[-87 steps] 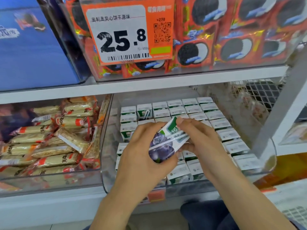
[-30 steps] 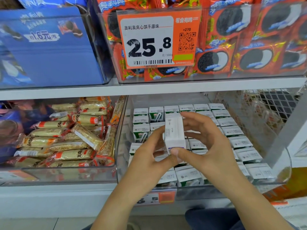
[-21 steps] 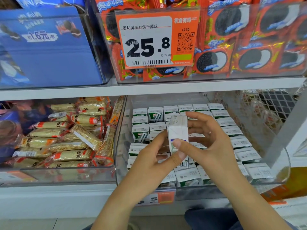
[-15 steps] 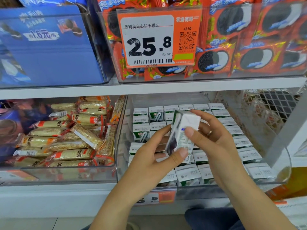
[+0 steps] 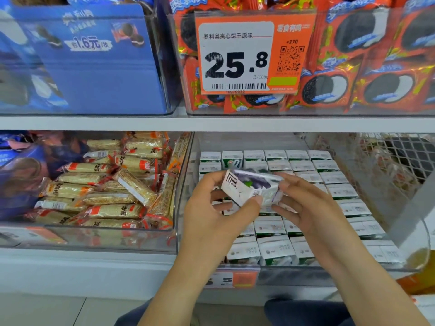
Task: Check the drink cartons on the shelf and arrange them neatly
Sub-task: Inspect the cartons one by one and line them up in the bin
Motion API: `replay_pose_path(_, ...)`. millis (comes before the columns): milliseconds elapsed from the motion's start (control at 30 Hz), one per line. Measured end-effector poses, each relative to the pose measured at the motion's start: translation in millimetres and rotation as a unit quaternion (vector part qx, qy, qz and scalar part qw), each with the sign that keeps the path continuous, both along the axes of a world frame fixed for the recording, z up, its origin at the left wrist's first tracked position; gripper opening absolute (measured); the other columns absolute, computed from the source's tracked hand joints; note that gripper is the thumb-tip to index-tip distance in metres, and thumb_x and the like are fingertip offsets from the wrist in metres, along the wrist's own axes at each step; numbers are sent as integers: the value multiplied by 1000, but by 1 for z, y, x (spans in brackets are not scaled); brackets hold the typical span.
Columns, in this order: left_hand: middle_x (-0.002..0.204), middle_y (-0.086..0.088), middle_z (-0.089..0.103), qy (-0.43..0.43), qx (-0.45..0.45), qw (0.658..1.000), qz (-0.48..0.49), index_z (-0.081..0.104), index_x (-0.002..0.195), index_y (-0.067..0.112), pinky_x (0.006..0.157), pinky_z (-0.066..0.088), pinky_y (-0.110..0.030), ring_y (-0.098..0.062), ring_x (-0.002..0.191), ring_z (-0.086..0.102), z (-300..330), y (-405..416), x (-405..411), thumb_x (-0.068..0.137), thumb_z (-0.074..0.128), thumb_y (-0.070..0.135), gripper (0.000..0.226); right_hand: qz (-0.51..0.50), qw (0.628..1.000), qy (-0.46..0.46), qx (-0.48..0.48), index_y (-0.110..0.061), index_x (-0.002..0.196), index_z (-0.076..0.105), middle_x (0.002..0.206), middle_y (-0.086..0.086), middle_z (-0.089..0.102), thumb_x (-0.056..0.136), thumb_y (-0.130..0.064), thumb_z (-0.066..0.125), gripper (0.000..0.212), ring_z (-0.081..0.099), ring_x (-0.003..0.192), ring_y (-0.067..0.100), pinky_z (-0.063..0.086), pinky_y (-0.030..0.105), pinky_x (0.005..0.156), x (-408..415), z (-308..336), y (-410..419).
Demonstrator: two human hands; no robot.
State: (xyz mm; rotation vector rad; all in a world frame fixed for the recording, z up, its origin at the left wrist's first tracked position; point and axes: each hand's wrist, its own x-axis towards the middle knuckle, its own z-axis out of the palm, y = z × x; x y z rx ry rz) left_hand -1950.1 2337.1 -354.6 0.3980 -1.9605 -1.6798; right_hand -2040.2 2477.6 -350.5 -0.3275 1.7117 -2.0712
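In the head view, a small white drink carton with a purple fruit print (image 5: 253, 188) is held tipped on its side above the clear plastic shelf bin (image 5: 186, 184), over the rows of white-and-green cartons (image 5: 277, 249) standing upright inside. The carton is grasped from both ends: the left hand (image 5: 211, 215) pinches it between thumb and curled fingers at its left end, and the right hand (image 5: 313, 212) is curled round its right end.

The step in hand is judged to be inspection of the carton. It would be done well if each face were turned toward the eye in turn, the corners and seams being looked over for dents or leaks, without the thin walls being squeezed. The carton should then be stood upright, with its top facing as its neighbours' do, in the gap that appears to lie beneath the hands, so that the rows stay square.

On the shelf above, an orange and white price tag (image 5: 251, 55) reads "25.8", "元/500g" and "+270", with a line of Chinese characters, a barcode and a QR code. A blue cardboard display box (image 5: 94, 62) bears "1.6元". On the bin's front a partly hidden orange price label (image 5: 231, 280) shows ".5". The print on the held carton is too blurred to be read.
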Motion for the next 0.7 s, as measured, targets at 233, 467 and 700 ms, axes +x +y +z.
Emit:
replay_pose_path(233, 104, 11, 64, 41, -109, 992, 55, 62, 109, 32, 76, 47, -8, 2, 95, 61, 6, 8, 3, 66, 78, 38, 47, 27, 998, 30, 51, -22, 104, 72, 104, -2, 73, 80, -26, 64, 26, 67, 101, 15, 50, 33, 91, 4, 0, -4)
replay_pose_path(467, 111, 15, 58, 63, -165, 982, 64, 60, 115, 33, 82, 52, -20, -3, 103, 58, 6, 10, 4, 67, 79, 34, 51, 78, 995, 29, 62, -32, 95, 75, 102, -4, 74, 89, -3, 51, 38, 67, 101, 11, 49, 33, 93, 8, 0, -6)
replay_pose_path(700, 99, 8, 69, 60, -27, 995, 82, 70, 104, 31, 76, 53, -17, -6, 89, 65, 10, 4, 3, 61, 80, 50, 47, 52, 945, 264, 186, -49, 101, 58, 104, -29, 62, 70, -25, 79, 44, 54, 102, -12, 38, 1, 83, 21, -3, -14)
